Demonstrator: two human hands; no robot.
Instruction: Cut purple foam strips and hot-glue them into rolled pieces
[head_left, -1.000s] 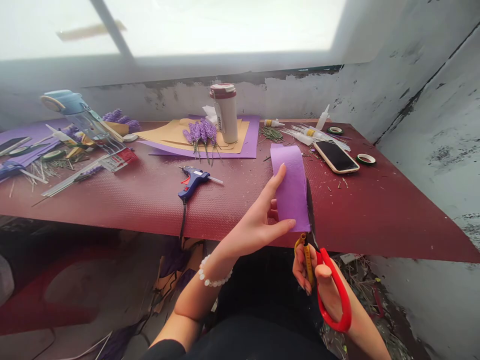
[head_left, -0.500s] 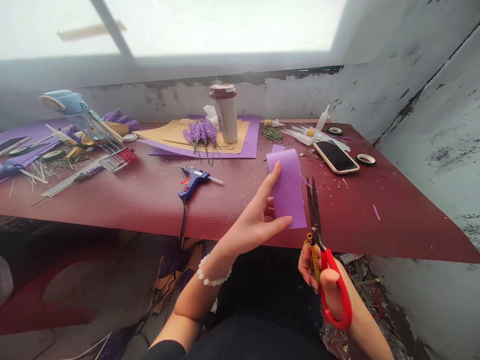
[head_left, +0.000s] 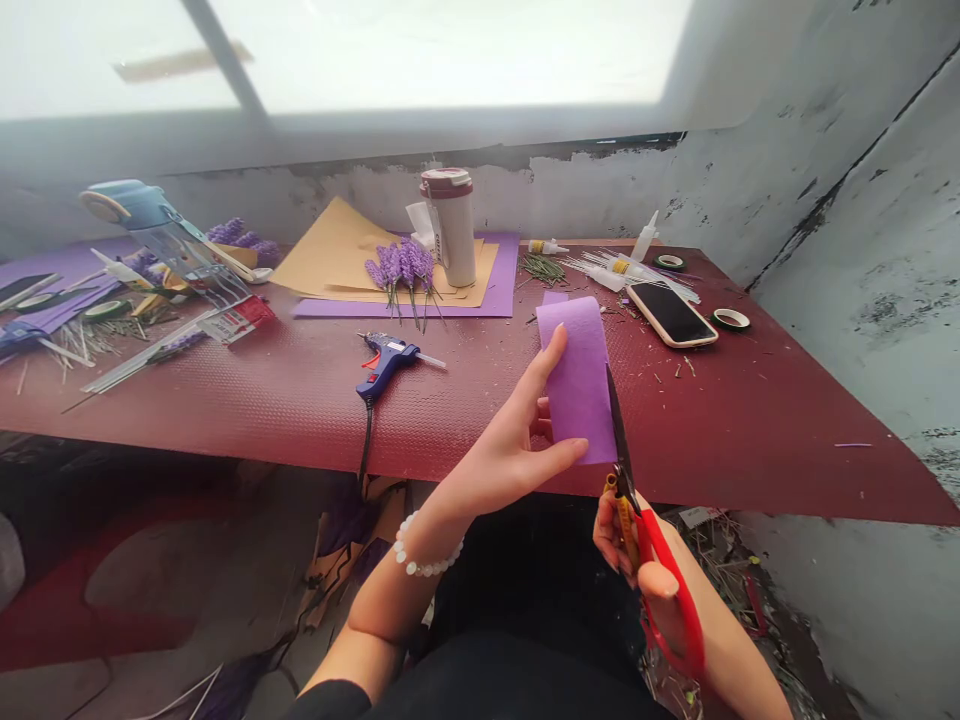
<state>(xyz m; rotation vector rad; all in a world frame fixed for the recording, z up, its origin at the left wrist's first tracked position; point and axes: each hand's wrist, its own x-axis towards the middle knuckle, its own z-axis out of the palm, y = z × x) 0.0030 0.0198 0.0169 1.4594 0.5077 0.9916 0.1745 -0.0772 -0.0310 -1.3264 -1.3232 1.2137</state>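
My left hand [head_left: 529, 430] grips a folded strip of purple paper [head_left: 581, 380] above the table's front edge, with thumb and index finger along its face and the other fingers behind it. In my right hand [head_left: 652, 570] are red-handled scissors [head_left: 694, 640], thumb through one loop. Their dark blades lie along the paper's right edge and look nearly closed. A yellow, rolled tube-like piece [head_left: 626, 525] sits against the scissors by my right fingers; what it is I cannot tell.
On the dark red table [head_left: 480, 400] lie a blue glue gun [head_left: 386, 362], a phone [head_left: 673, 312] and tape rolls [head_left: 730, 319]. Behind them stand a coffee tumbler [head_left: 454, 230], lavender stems [head_left: 405, 265] on tan paper [head_left: 322, 255], and a tilted water bottle [head_left: 172, 240] at left.
The scissor blades have closed and moved left against the purple paper's edge. A thin purple sliver now lies farther right on the table. The tan paper's left corner has lifted.
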